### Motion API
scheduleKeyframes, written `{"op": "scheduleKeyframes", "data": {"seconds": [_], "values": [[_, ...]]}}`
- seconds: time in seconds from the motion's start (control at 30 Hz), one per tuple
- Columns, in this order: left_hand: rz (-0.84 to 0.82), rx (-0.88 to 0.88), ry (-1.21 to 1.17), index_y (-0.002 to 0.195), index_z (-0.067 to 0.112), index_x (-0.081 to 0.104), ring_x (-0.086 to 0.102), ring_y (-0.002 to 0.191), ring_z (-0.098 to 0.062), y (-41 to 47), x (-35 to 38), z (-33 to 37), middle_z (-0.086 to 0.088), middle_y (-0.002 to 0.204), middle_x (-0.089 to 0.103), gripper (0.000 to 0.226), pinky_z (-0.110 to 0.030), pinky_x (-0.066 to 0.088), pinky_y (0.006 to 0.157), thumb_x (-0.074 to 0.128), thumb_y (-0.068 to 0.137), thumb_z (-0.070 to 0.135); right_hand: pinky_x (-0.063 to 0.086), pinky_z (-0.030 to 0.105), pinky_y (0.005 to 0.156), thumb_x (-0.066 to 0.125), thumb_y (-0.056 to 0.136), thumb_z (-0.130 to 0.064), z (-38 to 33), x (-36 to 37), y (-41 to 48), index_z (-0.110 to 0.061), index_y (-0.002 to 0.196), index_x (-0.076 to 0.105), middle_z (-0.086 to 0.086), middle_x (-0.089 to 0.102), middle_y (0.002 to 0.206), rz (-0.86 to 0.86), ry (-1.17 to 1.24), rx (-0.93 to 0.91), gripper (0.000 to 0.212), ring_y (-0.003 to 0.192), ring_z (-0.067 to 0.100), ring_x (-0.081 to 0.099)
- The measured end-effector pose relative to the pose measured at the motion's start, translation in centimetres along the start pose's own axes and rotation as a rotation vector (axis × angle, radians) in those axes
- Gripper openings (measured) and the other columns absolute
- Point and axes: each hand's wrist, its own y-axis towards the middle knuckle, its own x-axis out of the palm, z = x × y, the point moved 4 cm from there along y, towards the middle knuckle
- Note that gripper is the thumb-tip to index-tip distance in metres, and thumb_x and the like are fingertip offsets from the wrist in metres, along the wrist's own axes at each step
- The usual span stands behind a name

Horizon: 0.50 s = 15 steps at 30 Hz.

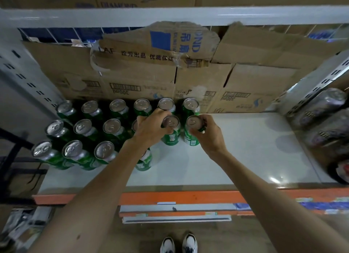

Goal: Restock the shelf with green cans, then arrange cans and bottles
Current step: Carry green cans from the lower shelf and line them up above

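Several green cans with silver tops stand in rows on the left half of the white shelf. My left hand grips the top of one green can in the middle row. Beside it, my right hand holds another green can by its upper rim. Both cans stand upright on the shelf, close together. A further green can in the front row is partly hidden under my left forearm. Back-row cans stand just behind my fingers.
Flattened cardboard boxes line the back of the shelf. Shrink-wrapped dark cans lie at the right edge. An upper shelf beam runs overhead. The orange shelf front is near me, my shoes below.
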Motion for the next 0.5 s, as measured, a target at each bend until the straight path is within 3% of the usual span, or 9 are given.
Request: {"op": "scheduleKeyframes", "data": {"seconds": [0.2, 0.4, 0.5], "values": [[-0.037, -0.01, 0.054, 0.121, 0.031, 0.055, 0.051, 0.115, -0.02, -0.1, -0.2, -0.4, 0.009, 0.12, 0.051, 0.043, -0.036, 0.017, 0.086, 0.073, 0.082, 0.031, 0.052, 0.042, 0.082, 0.075, 0.079, -0.029, 0.0, -0.6, 0.5, -0.016, 0.119, 0.053, 0.007, 0.061, 0.115, -0.065, -0.192, -0.033, 0.047, 0.101, 0.027, 0.059], [-0.013, -0.059, 0.003, 0.13, 0.027, 0.049, 0.049, 0.121, -0.019, -0.5, -0.4, 0.3, 0.007, 0.127, 0.052, 0.06, -0.038, 0.019, 0.094, 0.077, 0.078, 0.037, 0.052, 0.046, 0.081, 0.074, 0.075, -0.053, -1.6, -0.3, 0.6, -0.011, 0.124, 0.047, 0.009, 0.054, 0.118, 0.007, -0.487, -0.043, 0.07, 0.104, 0.032, 0.056], [0.045, -0.067, 0.024, 0.124, 0.027, 0.055, 0.053, 0.114, -0.018, -0.7, -0.6, 0.7, 0.008, 0.117, 0.056, 0.054, -0.035, 0.018, 0.089, 0.077, 0.077, 0.043, 0.049, 0.04, 0.076, 0.07, 0.08, -0.043, -2.0, 0.0, 0.9, -0.012, 0.121, 0.05, 0.009, 0.056, 0.116, -0.01, -0.531, -0.046, 0.056, 0.101, 0.032, 0.057]]}}
